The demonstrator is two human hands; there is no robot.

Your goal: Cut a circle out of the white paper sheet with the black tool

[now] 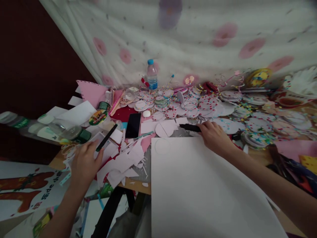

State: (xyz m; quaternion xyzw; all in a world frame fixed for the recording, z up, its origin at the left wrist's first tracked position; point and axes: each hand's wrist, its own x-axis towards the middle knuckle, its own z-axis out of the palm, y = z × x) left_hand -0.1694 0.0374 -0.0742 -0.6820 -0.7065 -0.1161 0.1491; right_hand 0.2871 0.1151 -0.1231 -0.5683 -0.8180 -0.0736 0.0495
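Note:
My left hand [85, 162] is on the left among paper scraps, with a slim dark pen [106, 138] between its thumb and fingers. In my right hand [214, 137] is a thick black marker [190, 128], its end pointing left above the far edge of a large white sheet [198, 185]. A faint circle outline is drawn near the sheet's upper left corner. Just beyond that corner lies a white paper disc [164, 129] with a line across it.
A black phone [133, 125] lies left of the disc, near paper offcuts [121, 165]. Stacks of dotted paper discs [190, 105] line the back, with a water bottle [152, 75] behind them. Plastic bottles [66, 130] lie at left. A floral curtain [198, 43] hangs behind.

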